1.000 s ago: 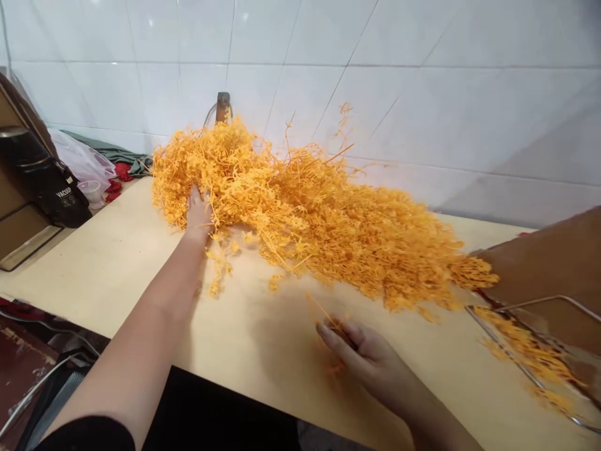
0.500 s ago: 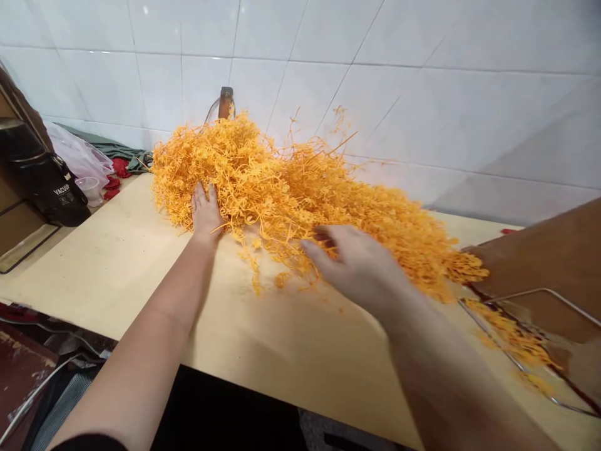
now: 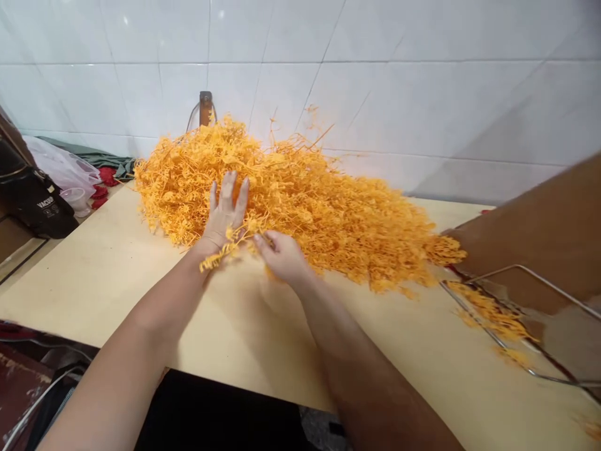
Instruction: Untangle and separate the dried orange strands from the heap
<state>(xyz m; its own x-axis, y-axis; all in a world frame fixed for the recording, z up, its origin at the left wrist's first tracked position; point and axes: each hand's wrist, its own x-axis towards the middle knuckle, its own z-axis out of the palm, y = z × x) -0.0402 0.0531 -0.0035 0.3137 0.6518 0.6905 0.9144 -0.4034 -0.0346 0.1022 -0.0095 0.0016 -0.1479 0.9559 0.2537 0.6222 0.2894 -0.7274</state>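
Observation:
A big heap of thin orange strands lies on the pale wooden table against the white tiled wall. My left hand rests flat on the heap's near edge, fingers spread. Just to its right, my right hand sits at the heap's front edge, fingers curled into a small clump of orange strands that sticks out toward the left wrist. Loose bits lie scattered along the heap's right end.
A metal wire-rimmed tray holding some orange strands lies at the right, under a brown board. A black appliance, a plastic bag and red items sit at the far left. A brown post stands behind the heap.
My right hand moved from the table's front up to the heap, then left beside my left hand. My left hand slid a little further onto the heap with fingers spread.

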